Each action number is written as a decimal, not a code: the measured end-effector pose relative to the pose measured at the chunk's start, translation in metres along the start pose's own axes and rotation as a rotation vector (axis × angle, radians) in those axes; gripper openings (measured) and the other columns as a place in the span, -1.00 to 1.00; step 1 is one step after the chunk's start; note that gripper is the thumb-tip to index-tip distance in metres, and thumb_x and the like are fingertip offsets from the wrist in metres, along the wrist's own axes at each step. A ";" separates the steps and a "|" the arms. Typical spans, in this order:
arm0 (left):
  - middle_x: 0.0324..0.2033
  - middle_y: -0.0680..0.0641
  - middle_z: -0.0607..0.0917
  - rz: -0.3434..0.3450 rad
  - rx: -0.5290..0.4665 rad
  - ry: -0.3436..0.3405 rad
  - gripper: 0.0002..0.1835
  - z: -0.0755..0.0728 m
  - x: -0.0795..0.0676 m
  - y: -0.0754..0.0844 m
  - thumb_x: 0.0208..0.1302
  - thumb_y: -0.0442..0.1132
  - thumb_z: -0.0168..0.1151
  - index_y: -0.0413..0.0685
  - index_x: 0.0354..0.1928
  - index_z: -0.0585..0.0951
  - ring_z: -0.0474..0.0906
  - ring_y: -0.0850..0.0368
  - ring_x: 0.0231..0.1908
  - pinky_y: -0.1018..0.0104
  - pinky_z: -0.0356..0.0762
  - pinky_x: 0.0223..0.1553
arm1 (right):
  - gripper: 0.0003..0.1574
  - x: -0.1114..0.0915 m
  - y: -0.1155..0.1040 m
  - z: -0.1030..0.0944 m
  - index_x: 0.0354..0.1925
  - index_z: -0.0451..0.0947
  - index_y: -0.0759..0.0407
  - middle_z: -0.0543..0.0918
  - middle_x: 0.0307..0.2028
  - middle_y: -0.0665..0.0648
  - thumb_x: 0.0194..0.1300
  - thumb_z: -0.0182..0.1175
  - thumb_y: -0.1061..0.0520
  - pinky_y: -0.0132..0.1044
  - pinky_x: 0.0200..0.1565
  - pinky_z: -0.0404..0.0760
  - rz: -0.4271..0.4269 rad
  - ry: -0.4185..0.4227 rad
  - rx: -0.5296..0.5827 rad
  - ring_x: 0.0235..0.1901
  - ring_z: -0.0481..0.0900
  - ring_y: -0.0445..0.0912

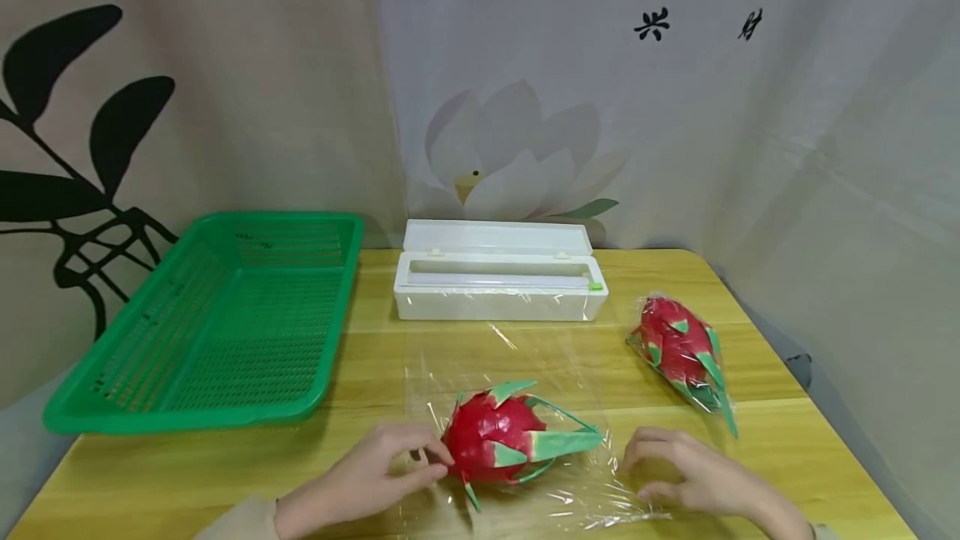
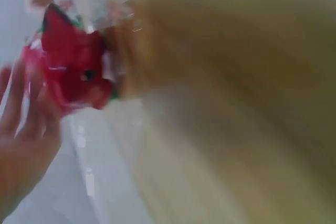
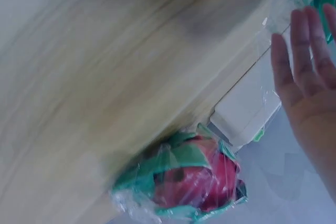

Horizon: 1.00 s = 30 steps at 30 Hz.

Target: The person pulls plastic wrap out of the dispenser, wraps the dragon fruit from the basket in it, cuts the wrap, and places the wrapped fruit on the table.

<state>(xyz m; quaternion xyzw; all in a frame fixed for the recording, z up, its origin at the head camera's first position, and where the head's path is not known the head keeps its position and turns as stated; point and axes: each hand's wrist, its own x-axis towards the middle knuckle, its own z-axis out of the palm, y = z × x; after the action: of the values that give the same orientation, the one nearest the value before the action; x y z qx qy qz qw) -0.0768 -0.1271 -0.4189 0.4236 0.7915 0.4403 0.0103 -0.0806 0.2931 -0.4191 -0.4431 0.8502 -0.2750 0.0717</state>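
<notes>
A red dragon fruit with green leafy tips (image 1: 495,436) lies on its side on a sheet of clear cling film (image 1: 581,497). My left hand (image 1: 378,473) is at the fruit's blunt left end, its fingertips against or very close to the skin. In the left wrist view its fingers look extended beside the fruit (image 2: 73,72), blurred. My right hand (image 1: 693,469) hovers by the film's right edge, past the leaf tips. The right wrist view has its fingers (image 3: 302,48) loosely extended with nothing held. Whether they touch the film cannot be made out.
Behind the fruit stands a white film dispenser (image 1: 495,307), lid raised, with film running from it towards me. A second dragon fruit, wrapped in film (image 1: 678,340), lies at the right. A green plastic basket (image 1: 347,298) occupies the left side. A printed curtain (image 1: 300,90) hangs behind the table.
</notes>
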 end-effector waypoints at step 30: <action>-0.42 0.28 0.61 -0.010 0.131 -0.521 -0.87 0.010 -0.022 -0.015 0.31 -0.13 0.18 0.13 -0.34 0.69 0.39 0.59 -0.37 0.71 0.41 -0.26 | -0.92 0.009 0.011 0.013 -0.30 0.65 0.07 0.69 -0.33 0.02 0.23 0.23 0.22 -0.50 -0.28 0.61 -0.132 -0.135 0.255 -0.28 0.58 -0.39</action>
<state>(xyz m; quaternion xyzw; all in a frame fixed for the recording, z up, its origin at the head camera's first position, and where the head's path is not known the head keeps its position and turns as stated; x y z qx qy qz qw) -0.0692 -0.1391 -0.4434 0.5186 0.7911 0.2642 0.1884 -0.0889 0.2857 -0.4343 -0.5029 0.7706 -0.3545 0.1660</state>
